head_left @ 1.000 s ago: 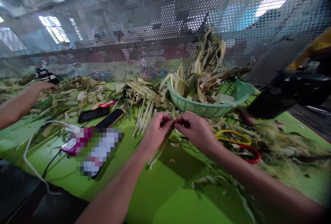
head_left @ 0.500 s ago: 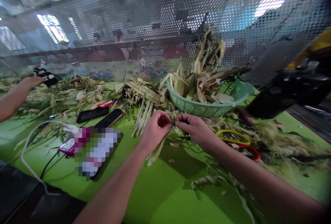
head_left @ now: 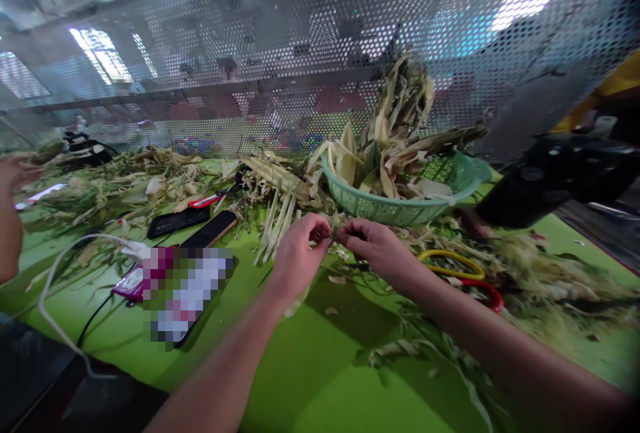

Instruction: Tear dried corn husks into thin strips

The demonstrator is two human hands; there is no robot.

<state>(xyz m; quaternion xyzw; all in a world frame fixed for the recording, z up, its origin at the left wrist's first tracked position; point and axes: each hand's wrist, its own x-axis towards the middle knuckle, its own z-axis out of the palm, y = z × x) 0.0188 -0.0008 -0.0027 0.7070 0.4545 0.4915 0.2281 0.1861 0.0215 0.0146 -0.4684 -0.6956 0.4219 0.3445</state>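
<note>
My left hand (head_left: 299, 254) and my right hand (head_left: 376, 246) meet above the green table (head_left: 320, 360), fingertips pinched together on a pale strip of corn husk (head_left: 300, 298) that hangs down under my left hand. Just behind the hands stands a teal basket (head_left: 395, 206) piled with dry husks. Cut husk strips (head_left: 275, 220) lie fanned out to the left of my left hand.
Yellow and red scissors (head_left: 463, 273) lie right of my right hand. Phones (head_left: 183, 220) and a white cable (head_left: 65, 266) lie at the left. Husk litter covers the back and right of the table. Another person's arm (head_left: 10, 220) is at the far left. A perforated metal screen stands behind.
My hands have risen slightly and drawn the husk strip up, so less of it hangs below. The other person's hand at the left pulled back toward the table's left edge.
</note>
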